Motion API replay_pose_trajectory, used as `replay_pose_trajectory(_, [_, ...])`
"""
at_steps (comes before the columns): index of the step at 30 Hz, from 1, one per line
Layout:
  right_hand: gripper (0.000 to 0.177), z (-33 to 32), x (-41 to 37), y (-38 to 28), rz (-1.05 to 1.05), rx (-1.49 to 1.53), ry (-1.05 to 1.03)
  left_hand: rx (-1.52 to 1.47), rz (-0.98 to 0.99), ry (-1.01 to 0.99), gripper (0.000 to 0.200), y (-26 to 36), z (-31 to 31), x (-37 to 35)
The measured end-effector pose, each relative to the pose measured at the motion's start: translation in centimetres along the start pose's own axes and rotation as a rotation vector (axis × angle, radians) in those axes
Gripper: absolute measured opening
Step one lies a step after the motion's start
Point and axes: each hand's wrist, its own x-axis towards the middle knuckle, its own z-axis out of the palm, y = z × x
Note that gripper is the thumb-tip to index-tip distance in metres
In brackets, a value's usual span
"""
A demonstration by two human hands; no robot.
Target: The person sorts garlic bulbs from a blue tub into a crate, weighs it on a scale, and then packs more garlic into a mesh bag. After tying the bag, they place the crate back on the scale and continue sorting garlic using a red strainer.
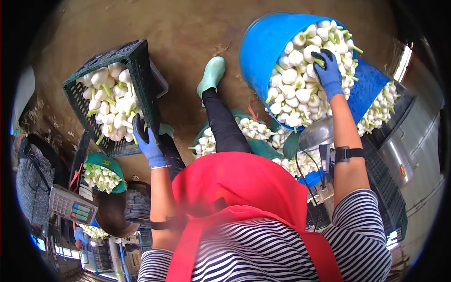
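Note:
My right hand (pixel 327 74), in a blue glove with dark fingers, reaches into a large blue barrel (pixel 256 49) full of white onion-like bulbs. Its fingers are curled round one white bulb (pixel 310 53), whose green stem stub shows at the palm. On the other side, my left hand (pixel 148 143), gloved the same way, is at the near edge of a dark green plastic crate (pixel 152 94). Thumb and fingers are apart there, close to the white bulbs (pixel 112 101) that fill the crate. Whether the fingertips touch a bulb is hard to tell.
Green tubs of bulbs (pixel 205 142) stand by my legs. A metal bowl (pixel 315 134) is below my right forearm. Further bulbs (pixel 379 105) lie at right. At lower left are a green basin (pixel 110 162) of pieces and a weighing scale (pixel 73 205).

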Motion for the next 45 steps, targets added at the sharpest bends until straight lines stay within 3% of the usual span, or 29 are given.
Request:
replay_pose_trajectory(3, [0.037, 0.3, 0.3, 2.3, -0.012, 0.157, 0.191, -0.084, -0.008, -0.017, 0.056, 0.2, -0.3, 0.9])
replay_pose_trajectory(6, [0.029, -0.8, -0.4, 1.5, 0.297, 0.935, 0.3, -0.085, -0.058, -0.024, 0.054, 1.4, -0.2, 0.8])
replay_pose_trajectory(7, [0.033, -1.4, -0.7, 0.5, 0.215, 0.803, 0.349, -0.085, -0.078, -0.033, 0.054, 1.8, 0.0, 0.7])
replay_pose_trajectory(9, [0.037, -2.2, -1.6, -2.0, 0.275, 1.063, 0.33, -0.094, -0.078, -0.036, 0.05, 1.8, 0.3, 0.6])
replay_pose_trajectory(11, [0.035, -2.2, -2.8, -7.4, 0.227, 1.081, 0.161, -0.108, -0.07, -0.094, 0.046, 0.7, 0.1, 0.3])
replay_pose_trajectory(13, [0.039, -0.2, -4.3, -15.3, 0.391, 1.34, -0.099, -0.054, -0.058, -0.091, 0.044, 1.1, -0.1, -0.1])
replay_pose_trajectory(14, [0.04, 3.1, -4.9, -17.6, 0.303, 1.351, -0.196, -0.128, -0.095, -0.072, 0.044, 1.5, -0.4, -0.2])
replay_pose_trajectory(15, [0.036, 5.2, -5.9, -22.2, 0.227, 1.547, -0.308, -0.203, -0.132, -0.051, 0.044, 1.9, -0.8, -0.3])
replay_pose_trajectory(18, [0.036, 9.3, -9.3, -36.0, 0.162, 1.501, -0.607, -0.279, -0.256, 0.242, 0.046, 3.5, -3.2, -0.1])
replay_pose_trajectory(19, [0.038, 11.8, -10.9, -39.5, 0.043, 1.385, -0.612, -0.283, -0.25, 0.327, 0.048, 2.4, -5.4, 0.7])
replay_pose_trajectory(20, [0.049, 12.5, -11.6, -42.0, -0.082, 1.278, -0.654, -0.551, -0.157, 0.253, 0.052, -2.6, -9.6, 2.0])
replay_pose_trajectory(21, [0.059, 11.5, -12.0, -43.2, -0.078, 1.159, -0.654, -0.669, -0.31, 0.292, 0.054, 0.3, -9.9, 1.9])
replay_pose_trajectory(23, [0.063, 10.7, -10.8, -41.4, -0.264, 0.809, -0.432, -0.321, -0.366, 0.376, 0.053, 2.6, -10.2, 1.1])
replay_pose_trajectory(24, [0.06, 9.4, -9.2, -38.9, -0.331, 0.687, -0.265, -0.241, -0.414, 0.371, 0.052, 1.1, -11.7, 0.7])
replay_pose_trajectory(25, [0.054, 8.1, -7.8, -35.7, -0.206, 0.707, -0.258, -0.207, -0.432, 0.356, 0.053, -0.1, -12.4, 0.4])
replay_pose_trajectory(26, [0.049, 7.8, -6.8, -31.9, -0.059, 0.631, -0.093, -0.222, -0.456, 0.347, 0.053, -0.8, -12.8, 0.1])
replay_pose_trajectory(27, [0.045, 7.4, -5.1, -27.5, -0.048, 0.66, 0.096, -0.237, -0.478, 0.338, 0.054, -1.3, -12.9, -0.1])
replay_pose_trajectory(28, [0.045, 6.4, -3.1, -22.3, -0.118, 0.444, 0.276, -0.243, -0.484, 0.342, 0.054, -1.7, -12.7, -0.3])
replay_pose_trajectory(29, [0.045, 4.8, -1.9, -18.0, -0.044, 0.404, 0.286, -0.254, -0.483, 0.36, 0.053, -1.9, -12.3, -0.6])
replay_pose_trajectory(30, [0.046, 3.9, -0.9, -13.4, -0.021, 0.103, 0.258, -0.261, -0.483, 0.377, 0.052, -2.0, -11.7, -0.9])
replay_pose_trajectory(31, [0.053, 3.9, -0.3, -10.2, 0.09, 0.038, 0.226, -0.276, -0.457, 0.359, 0.05, -1.9, -10.8, -1.3])
replay_pose_trajectory(33, [0.061, 5.3, 1.0, -4.3, 0.203, 0.006, 0.131, -0.214, -0.414, 0.337, 0.047, -2.3, -9.0, -1.9])
replay_pose_trajectory(35, [0.067, 7.0, 1.9, -0.2, 0.092, 0.088, -0.084, -0.204, -0.374, 0.315, 0.043, -2.6, -7.3, -2.3])
replay_pose_trajectory(37, [0.066, 2.8, 1.4, -5.0, 0.067, -0.144, -0.068, -0.104, -0.221, 0.199, 0.043, -3.4, -6.3, -2.7])
replay_pose_trajectory(41, [0.057, 1.5, -1.7, -10.7, 0.158, -0.742, -0.586, -0.071, -0.162, 0.08, 0.04, -3.4, -4.1, -3.1])
replay_pose_trajectory(45, [0.033, 8.7, -2.2, -7.9, 0.067, -0.93, -0.48, -0.081, -0.157, 0.022, 0.038, -1.6, -2.0, -3.3])
